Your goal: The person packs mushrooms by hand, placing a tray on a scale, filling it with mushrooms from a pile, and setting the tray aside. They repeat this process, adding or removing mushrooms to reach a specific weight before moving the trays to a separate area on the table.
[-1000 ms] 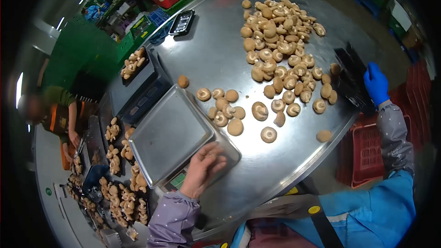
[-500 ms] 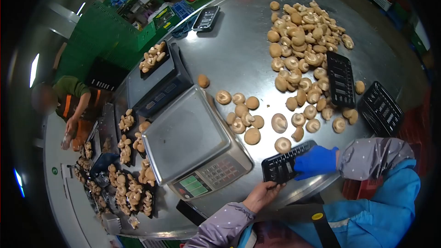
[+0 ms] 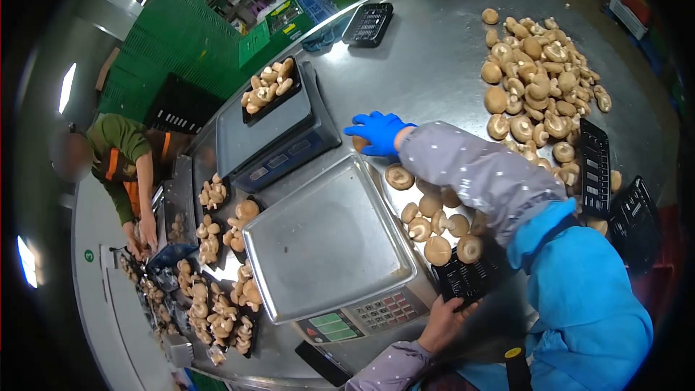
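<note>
My left hand (image 3: pixel 443 326), bare, grips the near end of a black tray (image 3: pixel 463 275) at the table's front edge. A blue glove covers my right hand (image 3: pixel 378 132), which reaches over a single mushroom (image 3: pixel 359 143) behind the silver scale (image 3: pixel 326 239); its fingers are spread and partly hide that mushroom. Loose mushrooms (image 3: pixel 438 250) lie between the scale and my right sleeve, some at the tray's far edge. The large mushroom pile (image 3: pixel 543 72) sits farther right.
A second scale (image 3: pixel 279 137) bears a filled tray. Filled mushroom trays (image 3: pixel 210 311) stand at left, near a co-worker (image 3: pixel 119 152). Black trays lie at the right (image 3: pixel 595 166) and far edge (image 3: pixel 368 24). A dark flat object (image 3: pixel 323 363) is in front of the scale.
My right hand has left the tray and moved far left and forward to the lone mushroom. My left hand still holds the tray. The co-worker's hands have come together lower down; the view has shifted.
</note>
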A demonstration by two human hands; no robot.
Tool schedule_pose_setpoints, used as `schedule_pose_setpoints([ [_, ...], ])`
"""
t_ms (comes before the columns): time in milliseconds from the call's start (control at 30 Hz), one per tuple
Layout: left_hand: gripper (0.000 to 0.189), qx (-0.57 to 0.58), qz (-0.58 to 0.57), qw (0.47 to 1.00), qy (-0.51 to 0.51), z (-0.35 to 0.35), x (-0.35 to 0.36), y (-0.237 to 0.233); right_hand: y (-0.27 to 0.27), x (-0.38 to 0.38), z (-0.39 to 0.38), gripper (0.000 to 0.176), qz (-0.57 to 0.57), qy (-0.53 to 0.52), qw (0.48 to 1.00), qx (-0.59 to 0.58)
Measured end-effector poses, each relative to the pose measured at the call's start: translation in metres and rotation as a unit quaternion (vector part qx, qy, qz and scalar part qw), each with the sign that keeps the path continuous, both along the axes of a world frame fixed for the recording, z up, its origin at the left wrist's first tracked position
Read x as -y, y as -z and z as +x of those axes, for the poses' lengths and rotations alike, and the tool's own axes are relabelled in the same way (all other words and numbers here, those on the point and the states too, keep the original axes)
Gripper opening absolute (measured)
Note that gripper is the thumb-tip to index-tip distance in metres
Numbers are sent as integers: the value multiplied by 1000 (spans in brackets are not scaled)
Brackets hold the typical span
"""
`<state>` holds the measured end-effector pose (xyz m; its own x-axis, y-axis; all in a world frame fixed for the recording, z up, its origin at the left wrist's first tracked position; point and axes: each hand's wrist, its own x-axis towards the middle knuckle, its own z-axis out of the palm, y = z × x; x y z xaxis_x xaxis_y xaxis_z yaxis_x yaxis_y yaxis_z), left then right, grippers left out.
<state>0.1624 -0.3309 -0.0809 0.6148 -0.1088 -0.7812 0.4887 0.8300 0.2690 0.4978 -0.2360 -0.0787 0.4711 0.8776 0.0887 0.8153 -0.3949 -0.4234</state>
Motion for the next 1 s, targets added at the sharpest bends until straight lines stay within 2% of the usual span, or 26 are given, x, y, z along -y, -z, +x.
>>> schedule_pose_setpoints([
  [33,29,1,-10,1000,11,0,0,-2,6,-10,0,53,-4,-3,1000,-6],
  [100,30,-8,-6,1000,11,2,2,-6,20,-19,-2,51,-58,-9,996,67],
  [200,31,-13,-16,1000,6,4,4,-7,34,-17,1,43,-90,45,994,38],
  [267,32,-13,-34,999,-1,5,4,-8,32,2,-3,39,-67,72,995,24],
  [333,32,-15,-30,999,-5,4,5,-7,6,32,-14,44,-111,-2,973,-201],
  [367,33,-16,-32,999,-17,4,6,-8,4,43,-22,51,-122,-18,954,-275],
  [400,33,-17,-34,999,-16,2,7,-6,2,55,-28,58,-134,-25,939,-315],
  [467,33,1,-31,999,-24,-2,10,2,-2,67,-37,60,-148,-46,904,-398],
  [533,33,-9,-16,999,-30,-5,16,1,-17,77,-49,58,-176,-26,895,-409],
  [600,33,-7,-1,999,-50,-9,20,2,-6,82,-54,58,-120,-34,893,-433],
  [767,37,-17,38,997,-71,-13,24,4,3,111,-81,50,-108,-55,871,-476],
  [800,37,-18,37,997,-72,-14,25,5,2,119,-83,51,-141,-63,868,-472],
  [867,39,-7,53,997,-64,-15,26,6,-5,133,-99,50,-235,4,821,-521],
  [933,40,-22,49,996,-66,-18,25,14,9,143,-110,41,-260,-121,802,-525],
  [1000,41,0,67,996,-51,-21,23,16,2,156,-129,34,-241,-186,821,-484],
])
